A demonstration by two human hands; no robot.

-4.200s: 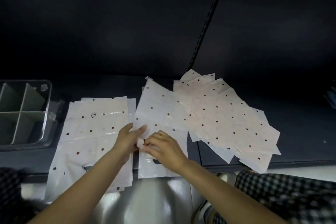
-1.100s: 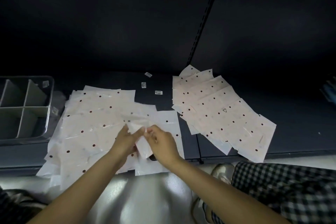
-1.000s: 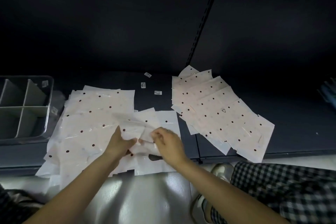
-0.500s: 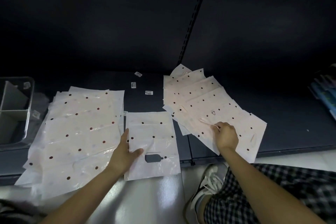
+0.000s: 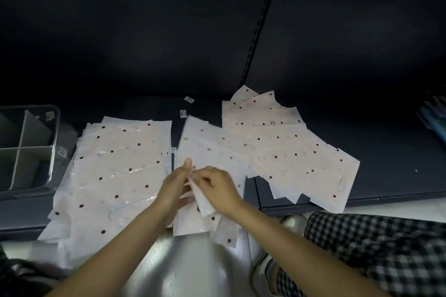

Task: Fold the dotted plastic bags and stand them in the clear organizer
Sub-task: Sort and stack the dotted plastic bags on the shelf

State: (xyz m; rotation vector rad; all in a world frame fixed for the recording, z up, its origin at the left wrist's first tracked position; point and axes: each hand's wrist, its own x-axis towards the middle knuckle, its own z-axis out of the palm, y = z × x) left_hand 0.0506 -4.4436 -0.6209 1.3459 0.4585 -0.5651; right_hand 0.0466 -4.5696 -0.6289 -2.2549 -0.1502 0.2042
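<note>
A white dotted bag (image 5: 212, 144) lies slanted in the middle of the dark shelf, over another dotted bag (image 5: 193, 226) whose front edge hangs past the shelf. My right hand (image 5: 218, 189) pinches a lifted fold of the slanted bag near its front edge. My left hand (image 5: 177, 184) meets it there, thumb up and fingers straight against the plastic. A flat stack of dotted bags (image 5: 115, 171) lies to the left, and a fanned pile of dotted bags (image 5: 296, 152) to the right. The clear organizer (image 5: 55, 142) with grey dividers stands at the far left.
Small white labels (image 5: 189, 99) lie on the dark shelf (image 5: 386, 166) behind the bags. A vertical slotted rail (image 5: 255, 38) splits the dark back wall. Coloured items (image 5: 434, 118) sit at the far right. My checked trouser leg (image 5: 376, 243) and a shoe (image 5: 289, 222) are below the shelf edge.
My right hand left the right pile and came back to the middle with a bag, which now lies over the middle one. My left hand shifted up to meet it.
</note>
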